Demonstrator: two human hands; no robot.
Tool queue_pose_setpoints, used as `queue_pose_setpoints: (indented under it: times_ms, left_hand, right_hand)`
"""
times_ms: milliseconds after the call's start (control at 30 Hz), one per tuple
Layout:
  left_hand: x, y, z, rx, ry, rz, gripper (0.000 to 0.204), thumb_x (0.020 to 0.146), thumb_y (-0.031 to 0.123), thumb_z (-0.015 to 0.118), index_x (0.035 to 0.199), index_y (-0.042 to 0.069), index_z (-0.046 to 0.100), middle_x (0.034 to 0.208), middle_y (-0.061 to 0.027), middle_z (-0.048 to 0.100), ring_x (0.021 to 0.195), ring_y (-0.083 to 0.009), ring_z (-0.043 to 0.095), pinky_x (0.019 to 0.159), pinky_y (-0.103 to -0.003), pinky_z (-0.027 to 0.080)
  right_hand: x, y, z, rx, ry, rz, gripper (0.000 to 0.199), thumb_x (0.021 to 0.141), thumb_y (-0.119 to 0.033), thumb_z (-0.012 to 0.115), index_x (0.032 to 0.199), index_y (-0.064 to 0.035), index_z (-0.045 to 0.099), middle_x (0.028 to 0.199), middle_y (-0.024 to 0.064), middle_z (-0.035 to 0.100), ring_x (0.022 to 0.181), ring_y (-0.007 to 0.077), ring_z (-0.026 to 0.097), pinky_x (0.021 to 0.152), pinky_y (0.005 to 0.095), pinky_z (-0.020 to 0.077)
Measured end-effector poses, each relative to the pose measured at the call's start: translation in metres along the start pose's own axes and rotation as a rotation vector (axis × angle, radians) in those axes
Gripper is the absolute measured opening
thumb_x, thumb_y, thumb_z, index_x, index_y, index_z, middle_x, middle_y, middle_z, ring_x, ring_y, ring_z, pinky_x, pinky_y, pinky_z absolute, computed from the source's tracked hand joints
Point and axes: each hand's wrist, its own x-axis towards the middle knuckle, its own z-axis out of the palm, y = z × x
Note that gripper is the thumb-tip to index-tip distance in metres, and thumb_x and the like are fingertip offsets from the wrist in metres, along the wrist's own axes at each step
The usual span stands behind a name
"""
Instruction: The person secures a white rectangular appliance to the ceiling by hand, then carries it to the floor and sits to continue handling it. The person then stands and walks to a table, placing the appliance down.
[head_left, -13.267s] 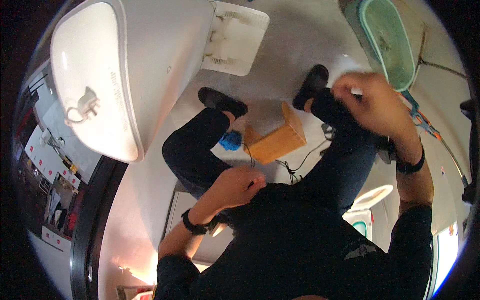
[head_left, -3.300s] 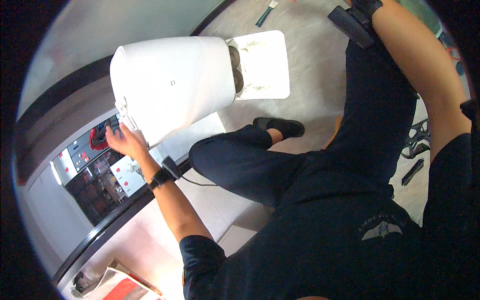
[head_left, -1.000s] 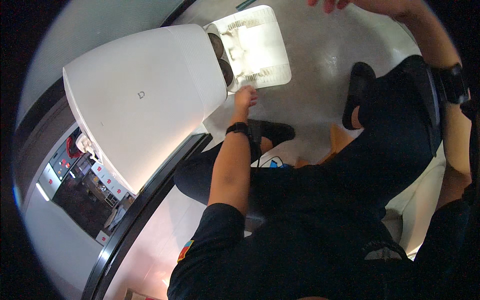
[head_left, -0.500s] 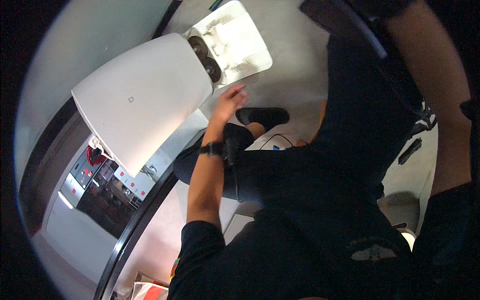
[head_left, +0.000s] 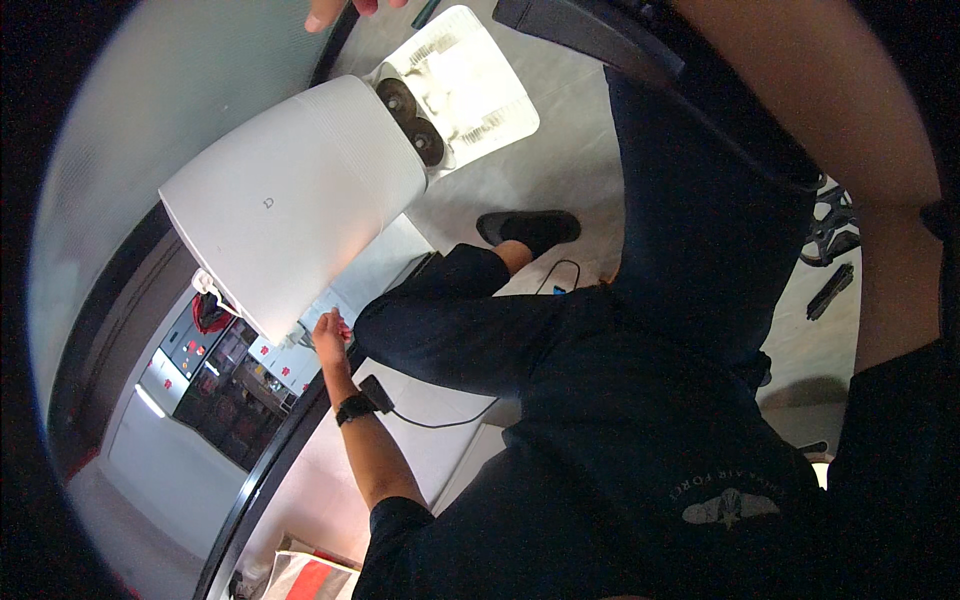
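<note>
A large white appliance (head_left: 290, 190) lies across the upper left. The cover (head_left: 480, 80) at its upper end is swung open, with two dark round parts (head_left: 410, 120) showing beside it. My left hand (head_left: 330, 335) is by the appliance's lower edge, its fingers bunched together; whatever they hold, if anything, is too small to tell. A black band with a small box and a cable (head_left: 430, 425) is on that wrist. My right arm leaves the picture at the top; fingertips of my right hand (head_left: 345, 10) show at the top edge, spread apart, with the rest out of view.
A white cable end (head_left: 207, 287) hangs at the appliance's lower left corner. A dark-framed edge (head_left: 250, 490) runs along the left, with a red and white bag (head_left: 305, 575) below it. My shod foot (head_left: 530, 230) and a black strip-like object (head_left: 830, 290) are on the pale floor.
My left hand has moved down and left, from near the open cover to the appliance's lower edge. My right arm has swung left, and its fingertips now show at the top.
</note>
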Motion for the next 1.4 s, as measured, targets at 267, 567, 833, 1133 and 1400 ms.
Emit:
queue_pose_setpoints:
  times_ms: [267, 567, 833, 1133, 1400]
  left_hand:
    - [0.002, -0.045, 0.038, -0.224, 0.386, 0.232, 0.037, 0.094, 0.025, 0.064, 0.063, 0.014, 0.046, 0.06, 0.0076, 0.038, 0.056, -0.0056, 0.031, 0.052, -0.026, 0.024]
    - [0.009, -0.051, 0.033, -0.356, 0.283, 0.13, 0.037, 0.094, 0.023, 0.063, 0.064, 0.013, 0.043, 0.061, 0.0057, 0.037, 0.055, -0.0081, 0.033, 0.052, -0.028, 0.027]
    - [-0.001, -0.044, 0.037, -0.314, 0.316, 0.171, 0.038, 0.093, 0.026, 0.065, 0.062, 0.013, 0.046, 0.061, 0.0068, 0.04, 0.057, -0.0059, 0.033, 0.053, -0.025, 0.025]
    - [0.001, -0.046, 0.038, -0.344, 0.298, 0.166, 0.039, 0.093, 0.026, 0.065, 0.062, 0.013, 0.046, 0.061, 0.0064, 0.042, 0.057, -0.0059, 0.033, 0.054, -0.025, 0.025]
    - [0.002, -0.053, 0.039, -0.366, 0.317, 0.148, 0.038, 0.093, 0.025, 0.065, 0.061, 0.012, 0.048, 0.06, 0.0061, 0.042, 0.057, -0.0062, 0.033, 0.054, -0.025, 0.025]
  right_hand:
    - [0.003, -0.006, 0.005, -0.01, -0.013, 0.03, 0.046, 0.095, -0.041, 0.058, 0.115, 0.0003, 0.063, 0.108, 0.013, 0.065, 0.084, 0.0212, 0.062, 0.077, 0.0387, 0.0496]
    - [0.007, -0.008, 0.008, -0.02, -0.029, 0.071, 0.047, 0.095, -0.041, 0.058, 0.116, 0.0, 0.062, 0.111, 0.0134, 0.065, 0.086, 0.0216, 0.062, 0.079, 0.0409, 0.0498]
    - [0.009, -0.01, 0.009, -0.013, -0.047, 0.098, 0.046, 0.095, -0.041, 0.058, 0.118, -0.0018, 0.062, 0.113, 0.0134, 0.064, 0.088, 0.0224, 0.063, 0.082, 0.0425, 0.0502]
    - [0.009, -0.008, 0.01, -0.037, -0.062, 0.094, 0.044, 0.096, -0.04, 0.056, 0.119, -0.0036, 0.062, 0.114, 0.0138, 0.064, 0.088, 0.0223, 0.063, 0.08, 0.0427, 0.0512]
    - [-0.002, -0.014, 0.013, -0.038, -0.023, 0.099, 0.044, 0.096, -0.039, 0.056, 0.12, -0.0031, 0.062, 0.116, 0.0144, 0.064, 0.09, 0.0221, 0.062, 0.082, 0.0422, 0.0501]
